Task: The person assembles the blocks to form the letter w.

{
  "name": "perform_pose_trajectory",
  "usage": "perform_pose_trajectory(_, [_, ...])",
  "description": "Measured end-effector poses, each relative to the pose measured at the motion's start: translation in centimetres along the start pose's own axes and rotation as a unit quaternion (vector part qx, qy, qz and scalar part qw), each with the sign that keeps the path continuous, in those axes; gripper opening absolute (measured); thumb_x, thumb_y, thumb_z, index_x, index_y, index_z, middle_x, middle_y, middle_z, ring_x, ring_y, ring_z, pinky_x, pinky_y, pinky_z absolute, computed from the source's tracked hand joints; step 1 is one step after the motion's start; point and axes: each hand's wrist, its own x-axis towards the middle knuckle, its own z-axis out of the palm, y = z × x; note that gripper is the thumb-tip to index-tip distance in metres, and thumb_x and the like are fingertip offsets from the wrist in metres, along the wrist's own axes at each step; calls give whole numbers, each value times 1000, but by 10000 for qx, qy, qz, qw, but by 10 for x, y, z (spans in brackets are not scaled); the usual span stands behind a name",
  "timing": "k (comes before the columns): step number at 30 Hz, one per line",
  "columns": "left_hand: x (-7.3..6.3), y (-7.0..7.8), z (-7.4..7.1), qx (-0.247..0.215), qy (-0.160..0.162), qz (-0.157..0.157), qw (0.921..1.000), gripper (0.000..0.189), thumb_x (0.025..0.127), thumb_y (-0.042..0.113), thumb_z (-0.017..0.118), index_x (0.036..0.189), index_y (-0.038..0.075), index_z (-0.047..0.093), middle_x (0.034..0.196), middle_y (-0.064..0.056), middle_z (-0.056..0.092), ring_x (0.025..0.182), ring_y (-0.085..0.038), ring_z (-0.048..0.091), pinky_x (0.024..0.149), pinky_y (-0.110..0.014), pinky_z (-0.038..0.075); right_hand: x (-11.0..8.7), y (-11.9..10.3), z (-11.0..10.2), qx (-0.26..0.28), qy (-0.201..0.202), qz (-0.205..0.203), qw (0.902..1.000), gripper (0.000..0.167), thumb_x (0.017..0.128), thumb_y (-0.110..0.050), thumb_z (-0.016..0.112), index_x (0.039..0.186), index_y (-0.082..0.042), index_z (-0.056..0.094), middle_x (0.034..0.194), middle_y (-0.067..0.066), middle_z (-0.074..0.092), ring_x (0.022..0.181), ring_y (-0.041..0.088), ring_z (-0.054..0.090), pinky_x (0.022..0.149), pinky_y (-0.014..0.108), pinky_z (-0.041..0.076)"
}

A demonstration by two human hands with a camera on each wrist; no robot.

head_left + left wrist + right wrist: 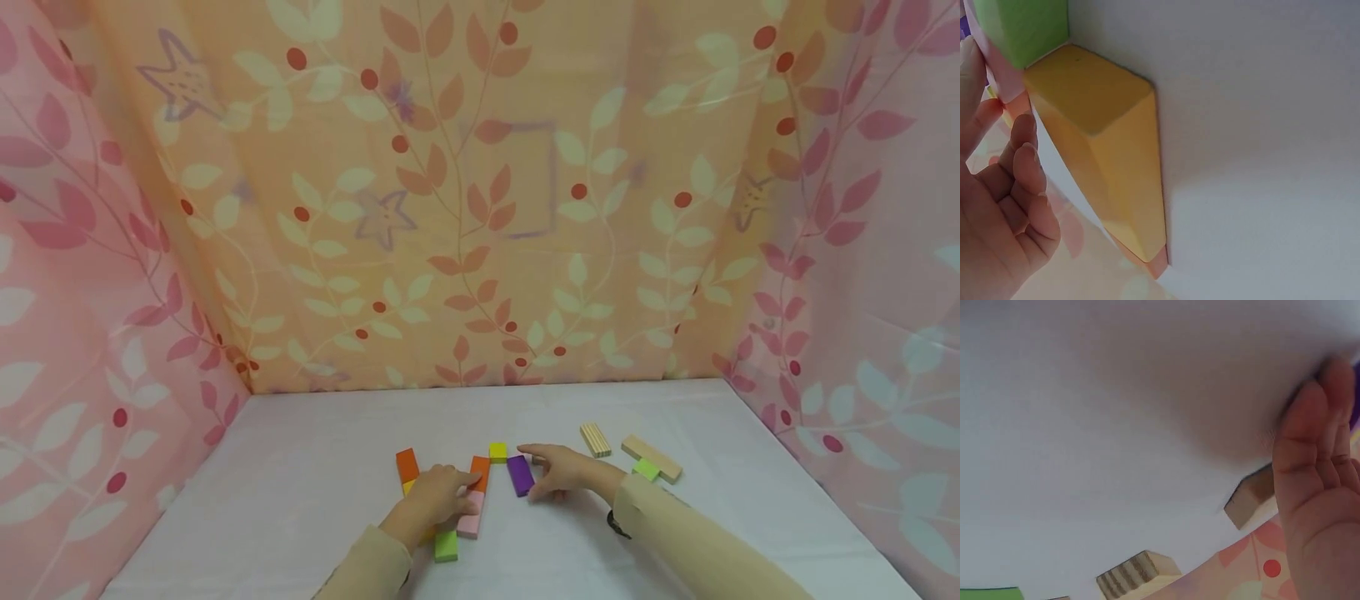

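My left hand (435, 500) reaches over a row of small blocks, its index finger on an orange block (481, 472) and its thumb on a pink block (468, 525). The pink block abuts the orange one. Partly under this hand runs a second slanted row: an orange-red block (407, 465), a yellow-orange block (1110, 162) and a green block (446, 547). My right hand (562, 471) is beside a purple block (520, 476), index finger extended past its far end and thumb at its near end. A yellow cube (498, 452) sits just beyond that index fingertip.
To the right lie a striped wooden block (596, 439), a long plain wooden block (663, 463) and a light green block (646, 470) against it. White cloth (300, 467) covers the table. Leaf-patterned curtains (480, 208) enclose the back and sides.
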Motion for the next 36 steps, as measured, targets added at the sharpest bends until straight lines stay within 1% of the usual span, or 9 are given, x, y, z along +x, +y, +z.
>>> perform_pose_trajectory(4, [-1, 1, -1, 397, 1, 173, 9991, 52, 84, 38, 74, 132, 23, 63, 114, -10, 65, 102, -29, 56, 95, -49, 46, -5, 6, -14, -35, 249, -150, 9996, 62, 83, -8, 77, 140, -8, 52, 94, 12, 61, 55, 13, 50, 52, 26, 47])
perform_pose_trajectory(8, [-5, 4, -4, 504, 77, 375, 9980, 48, 89, 38, 69, 134, 24, 61, 122, -11, 62, 113, -31, 53, 101, -52, 40, -11, 17, -31, -394, 994, -306, 9938, 50, 83, -3, 74, 129, 2, 58, 73, 4, 50, 60, 13, 43, 54, 24, 38])
perform_pose_trajectory(11, [-7, 7, -8, 513, 249, 619, 9965, 45, 93, 37, 65, 135, 24, 60, 119, -10, 62, 111, -30, 52, 101, -50, 40, -14, 26, -38, -619, 1347, -180, 9888, 47, 80, -3, 76, 124, 6, 60, 76, 5, 54, 66, 15, 43, 58, 27, 39])
perform_pose_trajectory(15, [1, 14, -9, 654, 415, 949, 9925, 47, 92, 38, 65, 136, 25, 58, 112, -5, 65, 103, -26, 54, 96, -46, 43, -15, 35, -36, -707, 1371, 178, 9879, 48, 78, -8, 80, 120, 5, 62, 97, 14, 64, 76, 19, 52, 67, 34, 47])
perform_pose_trajectory(21, [18, 33, -2, 603, 242, 891, 9939, 47, 91, 42, 64, 136, 31, 58, 126, -4, 63, 118, -29, 53, 101, -50, 40, -15, 36, -25, -613, 1426, 170, 9877, 51, 74, -9, 83, 117, 7, 62, 115, 26, 62, 96, 32, 60, 87, 49, 49])
perform_pose_trajectory(26, [24, 41, -2, 1062, 313, 918, 9896, 44, 93, 45, 60, 135, 34, 59, 115, -3, 66, 99, -22, 56, 93, -41, 44, -12, 34, -20, -610, 1467, 328, 9867, 51, 75, -10, 83, 119, 5, 62, 120, 27, 61, 107, 34, 58, 94, 52, 45])
perform_pose_trajectory(29, [24, 43, -2, 1308, 380, 1003, 9856, 41, 94, 44, 59, 133, 33, 61, 110, -2, 67, 91, -19, 54, 88, -38, 45, -10, 34, -18, -661, 1564, 348, 9849, 42, 76, -9, 82, 112, 2, 64, 112, 22, 65, 99, 29, 59, 89, 49, 48])
perform_pose_trajectory(32, [24, 44, -2, 1463, 384, 1114, 9822, 38, 95, 42, 59, 131, 31, 63, 111, 0, 68, 92, -19, 55, 87, -38, 46, -10, 36, -18, -648, 1688, 299, 9831, 32, 75, -7, 82, 102, -2, 66, 94, 12, 66, 81, 21, 56, 73, 38, 50])
perform_pose_trajectory(36, [24, 44, -2, 1489, 329, 1156, 9815, 36, 96, 40, 58, 130, 31, 64, 115, 2, 68, 98, -20, 57, 90, -39, 46, -15, 40, -19, -369, 1733, 201, 9840, 28, 76, -6, 81, 99, -3, 65, 72, 4, 57, 61, 14, 49, 55, 26, 43])
